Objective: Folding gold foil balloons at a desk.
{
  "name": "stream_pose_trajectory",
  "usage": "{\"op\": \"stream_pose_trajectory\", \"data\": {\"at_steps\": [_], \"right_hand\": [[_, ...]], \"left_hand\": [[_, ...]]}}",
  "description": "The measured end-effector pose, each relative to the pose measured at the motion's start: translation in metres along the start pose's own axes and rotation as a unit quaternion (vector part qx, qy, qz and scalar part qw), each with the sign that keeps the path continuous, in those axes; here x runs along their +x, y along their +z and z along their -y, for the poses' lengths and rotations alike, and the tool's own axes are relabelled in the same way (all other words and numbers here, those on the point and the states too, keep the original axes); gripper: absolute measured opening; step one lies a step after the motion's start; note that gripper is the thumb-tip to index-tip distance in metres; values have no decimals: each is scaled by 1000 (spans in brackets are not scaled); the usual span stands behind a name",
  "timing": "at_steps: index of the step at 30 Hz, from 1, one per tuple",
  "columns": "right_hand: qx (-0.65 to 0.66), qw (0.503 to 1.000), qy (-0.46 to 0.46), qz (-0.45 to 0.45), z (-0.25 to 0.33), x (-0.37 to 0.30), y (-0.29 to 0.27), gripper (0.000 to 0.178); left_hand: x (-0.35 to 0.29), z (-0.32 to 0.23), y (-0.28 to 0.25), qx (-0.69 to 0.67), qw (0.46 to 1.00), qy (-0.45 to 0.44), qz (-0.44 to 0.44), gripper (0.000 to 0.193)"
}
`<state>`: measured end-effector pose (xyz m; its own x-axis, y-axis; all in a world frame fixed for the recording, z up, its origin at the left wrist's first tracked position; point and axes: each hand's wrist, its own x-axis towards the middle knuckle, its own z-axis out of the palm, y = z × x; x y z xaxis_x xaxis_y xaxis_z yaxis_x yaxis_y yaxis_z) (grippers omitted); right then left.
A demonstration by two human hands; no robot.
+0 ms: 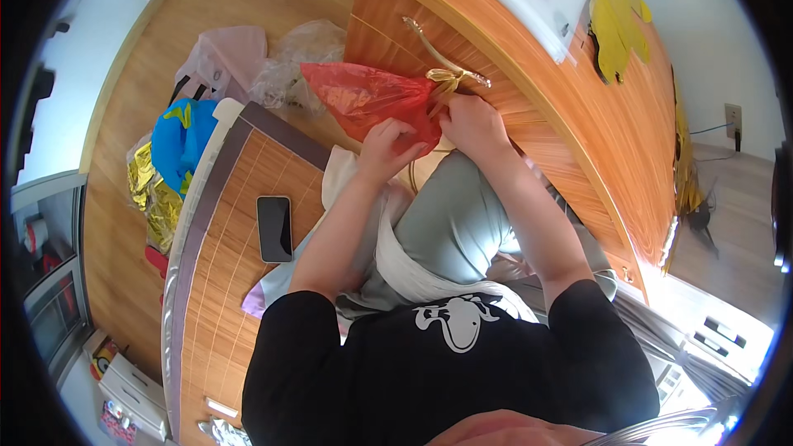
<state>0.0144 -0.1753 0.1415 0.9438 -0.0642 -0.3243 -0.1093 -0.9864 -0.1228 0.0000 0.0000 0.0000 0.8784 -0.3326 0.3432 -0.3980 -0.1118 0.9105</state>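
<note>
A thin, see-through red bag hangs in front of me, its gathered neck pointing right and its wide end to the left. A gold ribbon bow shows above the neck, close to a curved metal drawer handle. With curled fingers, my left hand grips the lower edge of the bag. My right hand is closed at the gathered neck just under the bow; its fingertips are partly hidden by the hand itself.
A black-screened phone lies on the brown mat at my left. Clear plastic, a pink bag, a blue ball-like thing and gold foil lie beyond on the floor. The wooden desk curves along my right.
</note>
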Motion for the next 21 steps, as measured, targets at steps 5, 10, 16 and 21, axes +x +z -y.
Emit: {"op": "stream_pose_trajectory", "data": {"at_steps": [5,10,16,21], "right_hand": [[57,998,13,-10,10,-10,-13,22],[84,996,-21,-19,2,-10,-18,20],[168,979,-44,-102,-2,-53,-41,16],[181,927,-236,-228,-81,-167,-49,16]], "left_hand": [[-3,3,3,13,1000,-13,-4,29],[1,1,6,13,1000,-28,5,25],[-5,-6,-1,51,999,-1,-16,16],[29,-130,2,35,957,245,-148,24]]}}
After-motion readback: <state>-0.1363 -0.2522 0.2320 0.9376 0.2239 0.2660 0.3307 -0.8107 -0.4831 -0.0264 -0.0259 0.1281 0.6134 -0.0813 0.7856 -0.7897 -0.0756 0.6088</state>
